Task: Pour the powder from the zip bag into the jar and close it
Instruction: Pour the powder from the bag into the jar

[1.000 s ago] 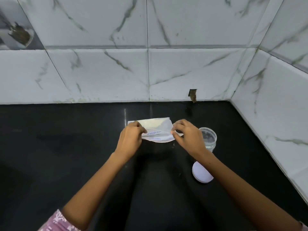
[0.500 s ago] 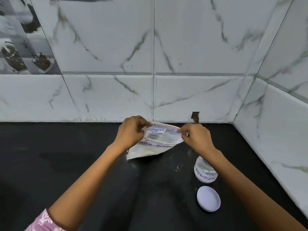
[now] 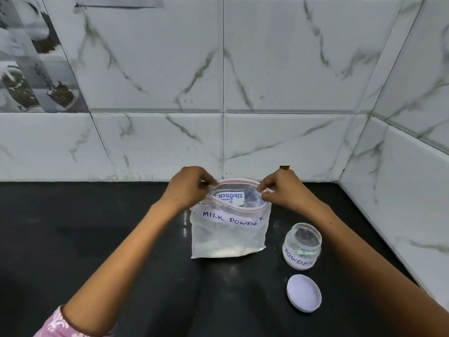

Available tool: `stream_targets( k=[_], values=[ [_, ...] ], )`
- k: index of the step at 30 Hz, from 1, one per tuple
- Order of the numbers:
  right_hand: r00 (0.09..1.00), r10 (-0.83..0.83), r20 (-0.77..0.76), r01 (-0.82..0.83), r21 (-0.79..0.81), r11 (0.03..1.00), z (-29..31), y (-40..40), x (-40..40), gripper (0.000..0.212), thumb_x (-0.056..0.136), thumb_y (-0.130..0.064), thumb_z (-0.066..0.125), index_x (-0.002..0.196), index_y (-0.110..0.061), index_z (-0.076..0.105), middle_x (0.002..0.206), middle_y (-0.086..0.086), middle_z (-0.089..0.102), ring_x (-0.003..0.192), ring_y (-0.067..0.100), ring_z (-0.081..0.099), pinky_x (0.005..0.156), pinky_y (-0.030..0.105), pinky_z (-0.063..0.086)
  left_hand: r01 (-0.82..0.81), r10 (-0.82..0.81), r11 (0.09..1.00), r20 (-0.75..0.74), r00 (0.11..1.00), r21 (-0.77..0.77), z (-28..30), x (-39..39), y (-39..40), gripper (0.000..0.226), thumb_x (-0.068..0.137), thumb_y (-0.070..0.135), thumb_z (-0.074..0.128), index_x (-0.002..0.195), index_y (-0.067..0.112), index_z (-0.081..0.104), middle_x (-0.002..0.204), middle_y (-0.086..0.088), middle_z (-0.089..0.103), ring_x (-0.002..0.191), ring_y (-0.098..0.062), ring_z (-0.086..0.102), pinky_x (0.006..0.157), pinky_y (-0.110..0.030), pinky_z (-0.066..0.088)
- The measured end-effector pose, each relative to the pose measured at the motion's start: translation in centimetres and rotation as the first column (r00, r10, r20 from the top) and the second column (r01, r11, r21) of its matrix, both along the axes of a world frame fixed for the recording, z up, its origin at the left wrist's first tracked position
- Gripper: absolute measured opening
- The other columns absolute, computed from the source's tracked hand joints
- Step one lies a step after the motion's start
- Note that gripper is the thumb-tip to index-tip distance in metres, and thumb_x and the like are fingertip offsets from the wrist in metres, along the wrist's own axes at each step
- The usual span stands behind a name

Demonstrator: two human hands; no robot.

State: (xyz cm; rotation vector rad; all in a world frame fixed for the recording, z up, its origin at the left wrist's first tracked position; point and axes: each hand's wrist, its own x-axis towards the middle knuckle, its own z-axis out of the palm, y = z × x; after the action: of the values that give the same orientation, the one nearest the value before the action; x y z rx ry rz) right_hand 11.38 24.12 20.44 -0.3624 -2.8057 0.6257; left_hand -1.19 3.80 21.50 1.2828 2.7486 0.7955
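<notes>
A person's 2 hands hold a clear zip bag (image 3: 228,229) upright on a black counter (image 3: 97,239), its red-lined mouth pulled wide open. The left hand (image 3: 188,188) pinches the left end of the mouth between thumb and fingers; the right hand (image 3: 283,190) pinches the right end the same way. The bag's bottom edge appears to rest on the counter, though contact is hard to confirm from this angle. A handwritten "MILK POWDER" label crosses its front, and pale powder (image 3: 226,251) lies settled along the bottom seam.

Just right of the bag, apart from it, stands an uncapped clear jar (image 3: 302,244) with a "POWDER" label; the label's left end curves out of sight around the glass. Its white lid (image 3: 304,293) lies flat on the counter nearer the camera, separate from the jar.

The counter meets white marble-patterned wall tiles (image 3: 279,81) close behind the hands and a second tiled wall at the right, forming a corner that hems in the jar's side. Open dark counter stretches to the left of the bag and toward the camera between the forearms.

A printed sticker inside the bag reads in reverse through the plastic. A pink patterned sleeve (image 3: 56,324) is cut off at the lower left frame edge. A small dark object behind the right hand, at the wall's base, is mostly hidden. A patterned decorative tile (image 3: 36,69) at upper left is blurred.
</notes>
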Motion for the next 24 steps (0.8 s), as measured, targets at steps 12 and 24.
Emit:
stream_targets(
  k=[12, 24],
  values=[
    [0.931, -0.19, -0.312, 0.067, -0.364, 0.929, -2.0, 1.9, 3.3, 0.008, 0.084, -0.007, 0.067, 0.089, -0.013, 0.066, 0.09, -0.004, 0.07, 0.082, -0.001, 0.066, 0.072, 0.011, 0.049, 0.204, -0.159, 0.975, -0.38, 0.911, 0.082, -3.6, 6.4, 6.6, 0.019, 0.091, 0.028, 0.058, 0.1, 0.024, 0.075, 0.1, 0.004, 0.072, 0.096, -0.02, 0.053, 0.073, -0.026, 0.017],
    [0.911, -0.384, 0.148, 0.379, 0.06, 0.923, -9.4, 2.2, 9.0, 0.015, 0.078, -0.037, 0.072, 0.08, -0.022, 0.073, 0.088, -0.006, 0.064, 0.083, 0.016, 0.062, 0.065, 0.029, 0.046, 0.139, -0.082, 0.979, -0.337, 0.938, 0.15, -3.1, 4.8, 7.4, 0.017, 0.088, 0.022, 0.062, 0.091, 0.018, 0.078, 0.089, -0.003, 0.07, 0.092, -0.025, 0.055, 0.073, -0.028, 0.025]
  ],
)
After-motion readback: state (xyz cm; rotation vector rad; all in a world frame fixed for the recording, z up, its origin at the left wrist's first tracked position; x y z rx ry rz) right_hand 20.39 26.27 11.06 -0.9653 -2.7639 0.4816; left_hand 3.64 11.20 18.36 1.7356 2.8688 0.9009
